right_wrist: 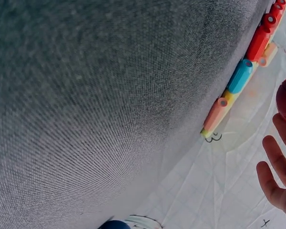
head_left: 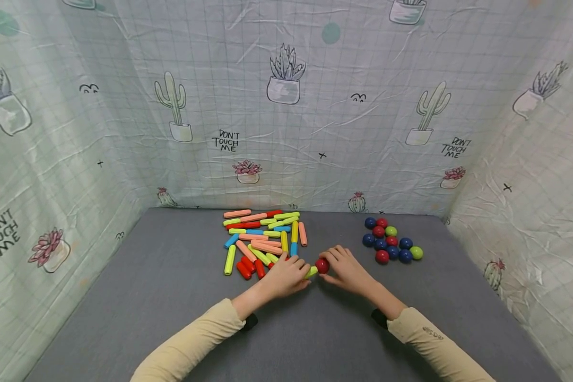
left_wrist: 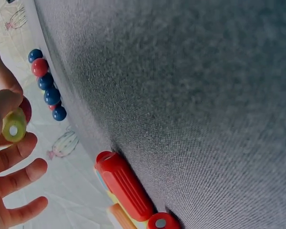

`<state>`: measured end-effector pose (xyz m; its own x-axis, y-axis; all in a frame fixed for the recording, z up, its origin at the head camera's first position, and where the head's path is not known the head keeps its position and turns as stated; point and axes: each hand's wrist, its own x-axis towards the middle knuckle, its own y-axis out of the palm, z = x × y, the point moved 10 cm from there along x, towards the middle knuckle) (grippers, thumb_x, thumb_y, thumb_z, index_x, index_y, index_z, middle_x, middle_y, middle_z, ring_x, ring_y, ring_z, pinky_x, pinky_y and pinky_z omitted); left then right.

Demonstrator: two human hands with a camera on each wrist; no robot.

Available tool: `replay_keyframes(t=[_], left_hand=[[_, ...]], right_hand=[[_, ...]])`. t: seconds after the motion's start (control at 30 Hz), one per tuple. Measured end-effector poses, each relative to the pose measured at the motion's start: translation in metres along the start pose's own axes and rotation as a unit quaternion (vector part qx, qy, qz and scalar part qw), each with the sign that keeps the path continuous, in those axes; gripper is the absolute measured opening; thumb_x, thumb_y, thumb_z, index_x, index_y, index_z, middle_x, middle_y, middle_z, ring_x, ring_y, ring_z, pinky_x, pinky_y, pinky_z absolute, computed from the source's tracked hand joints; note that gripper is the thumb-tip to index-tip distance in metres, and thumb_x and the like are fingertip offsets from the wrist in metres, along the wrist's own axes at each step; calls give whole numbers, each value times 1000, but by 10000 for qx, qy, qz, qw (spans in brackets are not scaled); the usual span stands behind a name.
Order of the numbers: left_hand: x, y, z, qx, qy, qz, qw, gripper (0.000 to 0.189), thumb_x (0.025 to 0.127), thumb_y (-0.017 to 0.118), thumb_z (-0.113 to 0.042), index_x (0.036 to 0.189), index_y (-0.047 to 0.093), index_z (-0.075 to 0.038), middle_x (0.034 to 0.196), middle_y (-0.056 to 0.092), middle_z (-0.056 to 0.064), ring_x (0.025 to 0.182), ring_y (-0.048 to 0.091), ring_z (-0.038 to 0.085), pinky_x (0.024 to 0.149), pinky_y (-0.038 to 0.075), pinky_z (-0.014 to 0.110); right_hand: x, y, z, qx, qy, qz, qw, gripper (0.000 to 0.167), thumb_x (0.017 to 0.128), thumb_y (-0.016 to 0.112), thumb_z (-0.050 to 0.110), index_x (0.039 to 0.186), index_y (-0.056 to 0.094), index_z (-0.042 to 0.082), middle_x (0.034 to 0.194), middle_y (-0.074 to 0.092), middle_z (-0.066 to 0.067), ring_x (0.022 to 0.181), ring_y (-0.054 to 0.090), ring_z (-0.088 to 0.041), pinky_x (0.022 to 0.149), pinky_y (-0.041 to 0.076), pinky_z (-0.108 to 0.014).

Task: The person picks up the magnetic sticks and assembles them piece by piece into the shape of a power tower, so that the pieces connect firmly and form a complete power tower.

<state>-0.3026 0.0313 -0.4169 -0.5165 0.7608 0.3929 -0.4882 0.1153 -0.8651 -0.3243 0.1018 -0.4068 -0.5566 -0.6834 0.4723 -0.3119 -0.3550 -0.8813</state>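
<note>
Left hand: the left hand (head_left: pixel 288 276) pinched a yellow-green stick (head_left: pixel 311 272) between thumb and forefinger, the other fingers spread loosely.
Right hand: the right hand (head_left: pixel 346 269) held a red ball (head_left: pixel 322 265) in its fingertips, with some fingers free and extended.
Stick and ball: out in front of the person, between the two hands, the stick's end right up against the ball; both were off the table (head_left: pixel 172 276).
Loose sticks: a crowd of loose sticks (head_left: pixel 230 260) lay flat beyond and to the left of the left hand, in salmon, red, blue, yellow and yellow-green, many touching.
Other balls: a cluster of balls (head_left: pixel 380 244), blue, red and green, sat on the table beyond the right hand, to its right.
Sleeves: cream sleeves (head_left: pixel 196 334) on both arms.
Backdrop: pale, creased cloth (head_left: pixel 353 127) rose behind and at both sides, printed with potted cacti and "DON'T TOUCH ME".
</note>
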Motion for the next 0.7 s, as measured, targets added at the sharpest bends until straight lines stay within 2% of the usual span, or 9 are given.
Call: replay_keyframes(t=[0.1,0.23,0.33,0.47,0.57,0.7], left_hand=[[-2,-3,-5,-69,159,42,9998,24,84,55,-41,92,59,-19,84,62,-4,77,55,12,73,42,32],[-7,0,-11,-95,355,258,9990,21,86,54,-40,91,60,-21,80,61,-4,75,55,12,70,40,31],[-11,5,-14,-102,477,477,9977,19,87,52,-38,90,61,-21,77,60,-4,73,55,13,68,39,30],[-17,8,-15,-140,585,595,9964,16,88,51,-34,90,61,-21,77,59,-5,73,54,12,69,41,30],[-22,8,-19,-119,779,631,9949,14,88,53,-31,97,60,-23,82,60,-6,76,53,11,70,42,28],[-30,8,-30,156,1248,690,9897,27,87,56,-31,114,56,-27,94,61,-6,84,53,11,73,43,27]], right_hand=[[-1,5,-2,244,21,259,9994,36,74,71,31,104,60,15,95,56,0,85,45,-14,69,39,-30],[-3,13,0,528,-38,613,9967,35,74,71,31,105,60,19,93,54,3,85,42,-12,68,36,-27],[-4,18,2,592,-139,796,9950,35,74,71,32,106,61,20,92,55,4,85,42,-11,68,35,-26],[-5,24,4,601,-273,966,9931,35,74,71,32,106,61,21,94,56,5,85,42,-11,67,35,-25],[-5,28,7,630,-416,1059,9915,36,75,70,31,108,60,20,96,56,5,85,42,-11,68,35,-25],[-3,34,13,731,-594,1218,9881,39,75,69,30,111,60,17,99,58,4,87,43,-12,69,37,-27]])
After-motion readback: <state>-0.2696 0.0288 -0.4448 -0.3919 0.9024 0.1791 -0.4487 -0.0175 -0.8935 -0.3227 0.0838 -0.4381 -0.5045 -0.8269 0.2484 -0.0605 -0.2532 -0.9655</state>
